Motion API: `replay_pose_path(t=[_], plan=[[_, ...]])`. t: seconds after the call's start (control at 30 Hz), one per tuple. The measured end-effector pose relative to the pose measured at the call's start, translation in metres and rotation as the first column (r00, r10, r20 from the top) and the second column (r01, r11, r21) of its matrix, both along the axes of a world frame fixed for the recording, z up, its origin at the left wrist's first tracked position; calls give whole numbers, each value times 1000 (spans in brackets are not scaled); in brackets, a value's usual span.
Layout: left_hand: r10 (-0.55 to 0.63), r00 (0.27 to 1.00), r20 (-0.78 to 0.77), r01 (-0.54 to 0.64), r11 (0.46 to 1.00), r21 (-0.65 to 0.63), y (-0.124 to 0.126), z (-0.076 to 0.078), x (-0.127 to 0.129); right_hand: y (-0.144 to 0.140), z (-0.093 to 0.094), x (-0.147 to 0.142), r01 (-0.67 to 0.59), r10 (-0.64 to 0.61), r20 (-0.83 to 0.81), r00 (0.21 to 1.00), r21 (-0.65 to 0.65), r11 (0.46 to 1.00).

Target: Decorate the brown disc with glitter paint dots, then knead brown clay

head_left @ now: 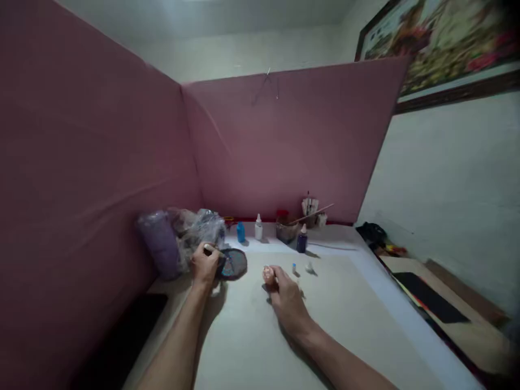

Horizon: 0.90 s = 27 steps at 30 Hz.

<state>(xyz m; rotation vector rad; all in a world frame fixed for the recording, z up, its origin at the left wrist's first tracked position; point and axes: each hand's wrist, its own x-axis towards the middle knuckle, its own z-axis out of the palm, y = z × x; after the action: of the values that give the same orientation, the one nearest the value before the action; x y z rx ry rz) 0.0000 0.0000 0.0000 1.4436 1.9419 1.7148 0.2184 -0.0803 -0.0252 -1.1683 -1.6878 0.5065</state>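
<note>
We start at the tall pink fabric partition, which closes off the left side and the back of the pale grey tabletop. Against it, just left of our left hand, sit crinkled clear plastic bags. That hand grips the near-left rim of a round dark disc with blue-green painted patches, which lies flat on the table. Between our hands the surface is open. Our right hand rests curled on the table; we cannot tell whether it holds anything. Just right of its fingertips lie two tiny caps. Beyond them stand a small blue bottle, a white dropper bottle and a dark blue bottle. Rightward, the table is bare up to its edge.
</note>
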Motion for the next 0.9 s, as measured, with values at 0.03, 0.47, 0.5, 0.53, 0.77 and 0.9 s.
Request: replay_pose_path(t=[0.03,0.47,0.5,0.53,0.77,0.9], plan=[[-11,1000,22,11,1000,3,0,0,-1,0,0,0,-1,1,-6,1000,0,1000],[-52,991,126,47,998,40,4,-2,-3,2,-2,0,7,-6,-27,1000,24,1000],[-54,990,126,48,998,51,3,-2,-3,2,-1,0,8,-8,-25,1000,24,1000],[-55,991,124,48,997,60,3,-2,-3,1,-1,0,6,-5,-27,1000,22,1000],[-101,987,124,99,995,26,0,2,-1,0,0,0,5,-5,-39,999,8,1000],[-95,985,144,90,995,41,-1,3,-2,-1,1,-1,14,-13,-22,1000,13,1000]])
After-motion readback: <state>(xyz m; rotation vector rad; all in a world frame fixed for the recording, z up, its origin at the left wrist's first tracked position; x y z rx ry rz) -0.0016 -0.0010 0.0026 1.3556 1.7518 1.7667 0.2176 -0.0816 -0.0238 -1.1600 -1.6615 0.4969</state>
